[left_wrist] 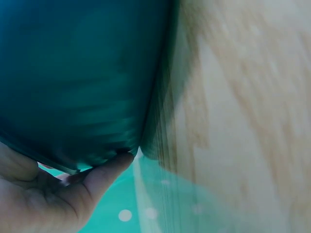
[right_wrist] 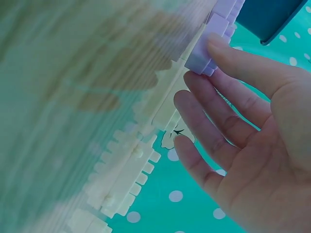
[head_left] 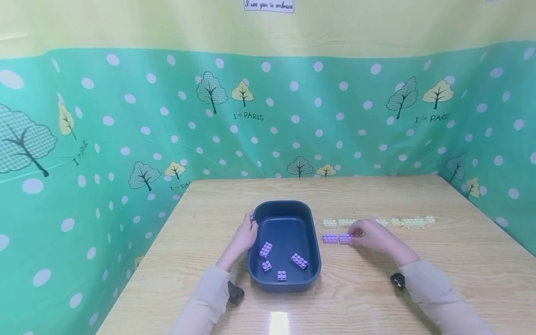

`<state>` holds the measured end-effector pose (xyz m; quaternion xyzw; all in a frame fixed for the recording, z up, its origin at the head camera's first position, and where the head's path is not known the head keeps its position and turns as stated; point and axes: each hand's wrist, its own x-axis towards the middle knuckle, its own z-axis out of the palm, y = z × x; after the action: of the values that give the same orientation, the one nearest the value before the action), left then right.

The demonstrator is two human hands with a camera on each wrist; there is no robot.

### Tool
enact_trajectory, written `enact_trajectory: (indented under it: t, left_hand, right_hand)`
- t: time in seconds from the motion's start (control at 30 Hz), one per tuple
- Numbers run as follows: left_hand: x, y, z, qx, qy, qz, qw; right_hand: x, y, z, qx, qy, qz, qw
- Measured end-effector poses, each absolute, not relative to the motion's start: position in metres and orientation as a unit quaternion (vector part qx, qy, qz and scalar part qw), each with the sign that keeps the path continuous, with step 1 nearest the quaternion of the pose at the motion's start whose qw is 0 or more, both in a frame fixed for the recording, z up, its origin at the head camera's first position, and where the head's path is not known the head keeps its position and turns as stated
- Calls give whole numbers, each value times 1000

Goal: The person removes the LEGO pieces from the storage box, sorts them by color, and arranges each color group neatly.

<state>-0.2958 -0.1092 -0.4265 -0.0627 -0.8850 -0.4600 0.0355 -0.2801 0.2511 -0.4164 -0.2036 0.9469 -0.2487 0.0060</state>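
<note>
A dark blue rectangular tray (head_left: 284, 232) stands on the table with several purple toy bricks (head_left: 299, 261) lying inside it, near its front end. At its left rim my left hand (head_left: 244, 235) grips it, thumb against the outer wall in the left wrist view. To the right of the tray, my right hand (head_left: 372, 236) pinches one end of a purple brick (right_wrist: 209, 43) between thumb and fingers, down at the table. Another purple brick (head_left: 330, 238) lies in line with it, on its left.
Behind the purple bricks runs a row of cream-coloured bricks (head_left: 329, 223), with a longer, uneven cream piece (head_left: 413, 222) towards the right. The wooden table (head_left: 226, 200) ends at a green dotted curtain (head_left: 268, 116) at the back and sides.
</note>
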Motion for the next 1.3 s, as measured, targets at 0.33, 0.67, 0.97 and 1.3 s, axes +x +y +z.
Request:
enact_trajectory:
  t: [0.33,0.67,0.97,1.3]
  left_hand:
    - [-297,-110,-428,-65,-884,-461,35]
    - [-297,-110,-427,-58,-886,-459,29]
    - [-296,-110,-426,-54,-886,-459,28]
    - [-296,-111,-424,-62,-887,-457,28]
  right_hand:
    - [-284,250,-418,-204,949,-241,11]
    - [-282,247,-418,-197,951,-238,23]
    - [-278,246,-405,-193,952,-235,-19]
    - [-276,210,-381,-289,917,-235,-144]
